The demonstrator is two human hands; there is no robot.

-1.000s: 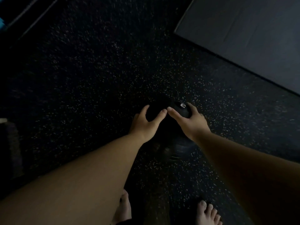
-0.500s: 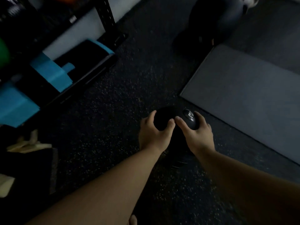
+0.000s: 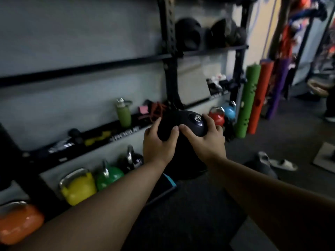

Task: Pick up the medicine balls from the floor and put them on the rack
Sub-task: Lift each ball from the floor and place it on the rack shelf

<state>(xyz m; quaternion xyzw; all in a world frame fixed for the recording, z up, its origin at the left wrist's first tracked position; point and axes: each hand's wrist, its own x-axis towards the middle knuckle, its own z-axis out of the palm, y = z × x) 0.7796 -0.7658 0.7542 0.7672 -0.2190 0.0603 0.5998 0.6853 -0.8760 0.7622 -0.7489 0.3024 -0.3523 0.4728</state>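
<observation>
I hold a black medicine ball with a round glossy label up in the air in front of me. My left hand grips its left side and my right hand grips its right side, fingers spread over the top. The black metal rack stands straight ahead against the wall. Several black medicine balls sit on its upper shelf to the right of the upright post. The ball's lower half is hidden behind my hands.
A low shelf carries a green bottle and small items. Kettlebells line the floor: orange, yellow, green, red, blue. Green and orange tubes lean at the right. Sandals lie on the floor.
The ball has been lifted off the floor in both hands. My view has swung up from the dark floor and mat to the rack and wall.
</observation>
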